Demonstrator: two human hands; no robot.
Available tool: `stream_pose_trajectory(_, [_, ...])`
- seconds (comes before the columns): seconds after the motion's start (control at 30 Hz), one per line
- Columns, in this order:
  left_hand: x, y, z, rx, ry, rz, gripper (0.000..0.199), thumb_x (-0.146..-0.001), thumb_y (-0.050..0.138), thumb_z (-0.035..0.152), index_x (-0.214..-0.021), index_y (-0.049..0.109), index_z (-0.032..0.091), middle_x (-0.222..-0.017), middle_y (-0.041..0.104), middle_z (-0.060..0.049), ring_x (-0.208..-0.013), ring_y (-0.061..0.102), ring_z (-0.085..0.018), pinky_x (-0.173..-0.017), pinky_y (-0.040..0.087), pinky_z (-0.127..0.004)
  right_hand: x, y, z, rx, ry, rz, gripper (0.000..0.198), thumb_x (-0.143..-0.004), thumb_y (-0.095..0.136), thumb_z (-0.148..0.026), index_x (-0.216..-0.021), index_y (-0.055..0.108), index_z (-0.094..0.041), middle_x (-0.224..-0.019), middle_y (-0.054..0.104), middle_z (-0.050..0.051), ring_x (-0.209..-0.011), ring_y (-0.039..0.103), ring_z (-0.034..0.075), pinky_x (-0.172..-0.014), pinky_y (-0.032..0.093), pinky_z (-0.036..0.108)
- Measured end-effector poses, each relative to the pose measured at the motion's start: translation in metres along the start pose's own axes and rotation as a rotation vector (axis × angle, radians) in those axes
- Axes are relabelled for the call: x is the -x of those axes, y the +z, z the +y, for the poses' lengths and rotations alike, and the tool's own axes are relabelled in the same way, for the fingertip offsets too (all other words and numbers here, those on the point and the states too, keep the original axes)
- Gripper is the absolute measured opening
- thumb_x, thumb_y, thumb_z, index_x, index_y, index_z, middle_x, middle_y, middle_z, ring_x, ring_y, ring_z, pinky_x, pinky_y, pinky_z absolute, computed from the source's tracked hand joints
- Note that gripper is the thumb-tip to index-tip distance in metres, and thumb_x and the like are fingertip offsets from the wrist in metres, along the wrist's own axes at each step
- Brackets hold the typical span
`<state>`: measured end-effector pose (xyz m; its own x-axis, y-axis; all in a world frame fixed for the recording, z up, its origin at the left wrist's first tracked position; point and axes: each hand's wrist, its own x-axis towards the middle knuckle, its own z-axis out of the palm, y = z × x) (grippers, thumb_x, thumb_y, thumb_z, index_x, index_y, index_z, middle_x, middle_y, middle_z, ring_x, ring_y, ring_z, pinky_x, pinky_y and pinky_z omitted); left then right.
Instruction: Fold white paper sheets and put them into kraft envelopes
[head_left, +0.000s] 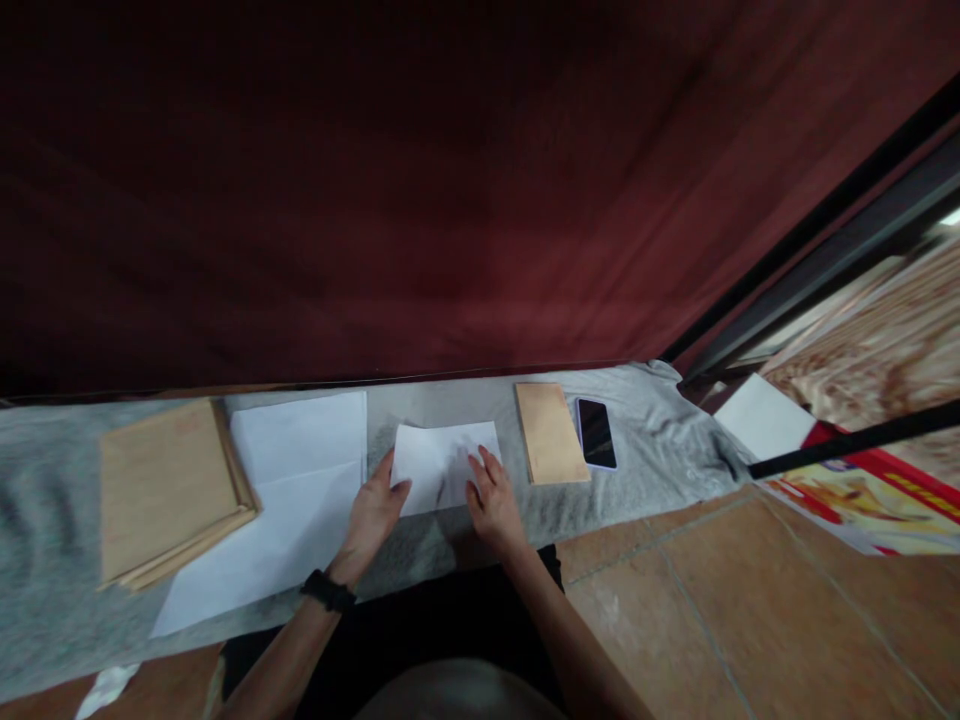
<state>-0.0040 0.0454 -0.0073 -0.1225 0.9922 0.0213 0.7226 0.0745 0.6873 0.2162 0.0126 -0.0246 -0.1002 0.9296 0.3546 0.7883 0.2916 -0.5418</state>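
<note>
In front of me lies a folded sheet of white paper, its short side edges to the left and right. My left hand grips its left edge, thumb on top and fingers at the edge and underneath. On the right part of the paper rests my right hand, its fingers slightly bent and apart, fingertips touching the surface. Larger white sheets with a crease lie to the left, partly beneath a stack of brown paper envelopes. A single brown envelope lies right of my right hand.
A phone with a dark screen lies beside the single envelope. Everything sits on a grey cloth over a narrow surface, backed by a dark red curtain. Dark metal bars and a colourful box stand at the right, above tiled floor.
</note>
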Motion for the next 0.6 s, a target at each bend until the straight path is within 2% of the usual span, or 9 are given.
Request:
stream_pose_trajectory(0.07, [0.001,-0.004,0.002,-0.055,-0.013,-0.043,0.059,-0.086,0.055,0.026,-0.143,0.050,0.013,-0.119,0.074,-0.013,-0.099,0.072,-0.029,-0.087,0.057,-0.038,-0.011,0.005,-0.003,0.114,-0.039,-0.068,0.049,-0.101,0.043,-0.025,-0.149,0.049,-0.016,-0.158,0.043,0.012,-0.148,0.038,0.026,-0.118,0.038,0.045])
stream_pose_trajectory(0.13, [0.005,-0.007,0.005,-0.136,0.013,-0.003,0.060,-0.090,0.053,0.027,-0.147,0.044,0.010,-0.118,0.072,-0.015,-0.099,0.071,-0.029,-0.087,0.057,-0.040,-0.019,0.010,-0.002,0.198,-0.043,-0.118,0.049,-0.103,0.044,-0.028,-0.150,0.047,-0.015,-0.160,0.041,0.012,-0.149,0.035,0.026,-0.120,0.033,0.046])
stream_pose_trajectory(0.23, [0.015,-0.003,0.011,-0.274,0.194,0.176,0.054,-0.096,0.046,0.028,-0.146,0.044,0.010,-0.126,0.064,-0.018,-0.115,0.064,-0.030,-0.100,0.053,-0.045,-0.023,0.016,0.000,0.257,-0.027,-0.152,0.050,-0.104,0.044,-0.033,-0.151,0.046,-0.016,-0.160,0.040,0.012,-0.149,0.035,0.027,-0.122,0.029,0.046])
stream_pose_trajectory(0.3, [0.019,0.008,0.017,-0.302,0.351,0.215,0.048,-0.099,0.042,0.028,-0.145,0.047,0.013,-0.139,0.057,-0.018,-0.130,0.055,-0.029,-0.110,0.047,-0.046,-0.022,0.017,0.001,0.270,-0.019,-0.151,0.050,-0.105,0.043,-0.034,-0.152,0.045,-0.016,-0.160,0.040,0.012,-0.150,0.035,0.027,-0.123,0.027,0.046])
stream_pose_trajectory(0.4, [0.018,0.032,0.024,-0.321,0.489,0.117,0.047,-0.102,0.036,0.029,-0.144,0.049,0.013,-0.152,0.049,-0.016,-0.144,0.042,-0.027,-0.117,0.042,-0.045,-0.019,0.017,0.001,0.265,-0.018,-0.148,0.050,-0.105,0.042,-0.033,-0.152,0.044,-0.017,-0.160,0.040,0.011,-0.150,0.035,0.026,-0.122,0.028,0.046])
stream_pose_trajectory(0.5, [0.012,0.051,0.024,-0.402,0.497,0.034,0.051,-0.102,0.034,0.031,-0.146,0.048,0.008,-0.155,0.046,-0.018,-0.149,0.035,-0.030,-0.119,0.037,-0.050,-0.022,0.014,0.000,0.243,-0.007,-0.143,0.048,-0.105,0.042,-0.032,-0.150,0.049,-0.017,-0.158,0.043,0.011,-0.148,0.037,0.026,-0.122,0.029,0.046])
stream_pose_trajectory(0.6, [0.009,0.056,0.020,-0.483,0.486,0.000,0.054,-0.100,0.034,0.029,-0.149,0.045,0.007,-0.158,0.043,-0.019,-0.151,0.032,-0.032,-0.121,0.033,-0.053,-0.032,0.015,-0.003,0.210,0.013,-0.133,0.047,-0.105,0.040,-0.031,-0.148,0.051,-0.014,-0.156,0.047,0.010,-0.146,0.040,0.024,-0.122,0.031,0.042])
